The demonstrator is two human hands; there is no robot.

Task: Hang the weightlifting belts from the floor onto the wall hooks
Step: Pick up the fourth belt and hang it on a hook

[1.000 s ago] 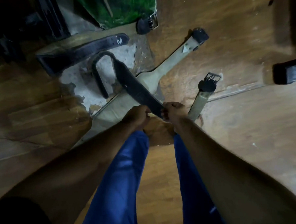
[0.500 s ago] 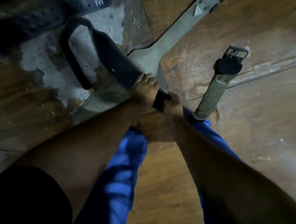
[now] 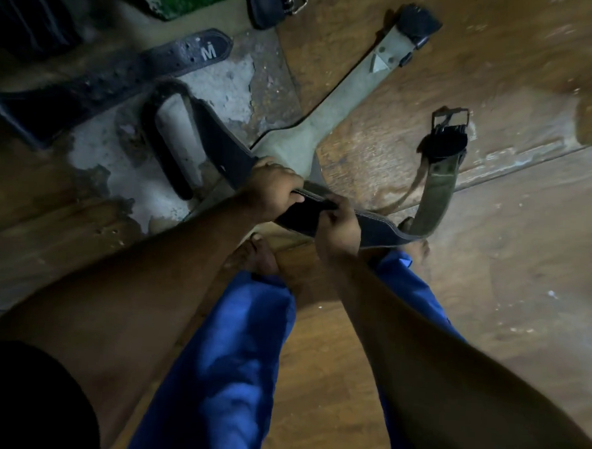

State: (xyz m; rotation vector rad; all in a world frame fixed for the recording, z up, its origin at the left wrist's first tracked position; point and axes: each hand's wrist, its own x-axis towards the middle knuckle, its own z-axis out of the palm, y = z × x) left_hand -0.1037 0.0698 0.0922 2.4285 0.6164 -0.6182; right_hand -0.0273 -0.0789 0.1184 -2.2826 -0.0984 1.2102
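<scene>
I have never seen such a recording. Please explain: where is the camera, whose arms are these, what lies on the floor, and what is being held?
There is no machine here. A person wears the camera on the head, so it looks down along their own arms and blue trousers to the worn wooden floor.

Both hands hold one dark belt. The left hand grips it from above, and the right hand grips it just beside, fingers curled over its edge. The far end of this belt bends in a loop on the floor.

Other belts lie on the floor: a pale one under the dark belt, a black one marked M at upper left, and an olive strap with a buckle at right. No wall hooks are visible.
</scene>
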